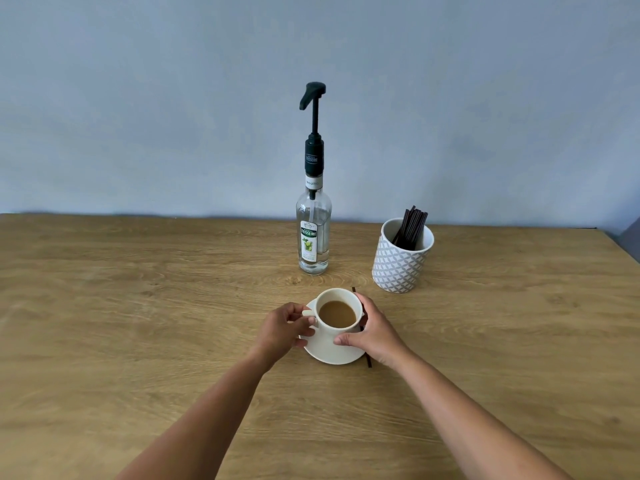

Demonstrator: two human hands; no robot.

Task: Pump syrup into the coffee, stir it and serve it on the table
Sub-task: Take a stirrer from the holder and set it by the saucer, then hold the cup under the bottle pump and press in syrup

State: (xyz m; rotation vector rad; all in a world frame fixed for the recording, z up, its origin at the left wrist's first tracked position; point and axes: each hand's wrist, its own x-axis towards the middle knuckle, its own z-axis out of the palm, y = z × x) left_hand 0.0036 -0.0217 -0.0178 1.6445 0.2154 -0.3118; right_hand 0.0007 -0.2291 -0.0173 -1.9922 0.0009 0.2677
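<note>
Left grip (287,327) pinching cup (330,330) handle, right grip (375,332) clasping saucer (329,353), cup between both

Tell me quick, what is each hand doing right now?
Left hand: closed, pinching the handle of the cup.
Right hand: closed round the cup's side, thumb on the saucer.

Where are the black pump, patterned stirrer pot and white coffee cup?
Black plastic pump (316,88), head view, top.
Grey-and-white patterned ceramic pot (398,265), head view, outer wall.
White ceramic coffee cup (338,292), head view, far rim.

Coffee station: syrup pump bottle (313,233), stirrers (412,225).
</note>
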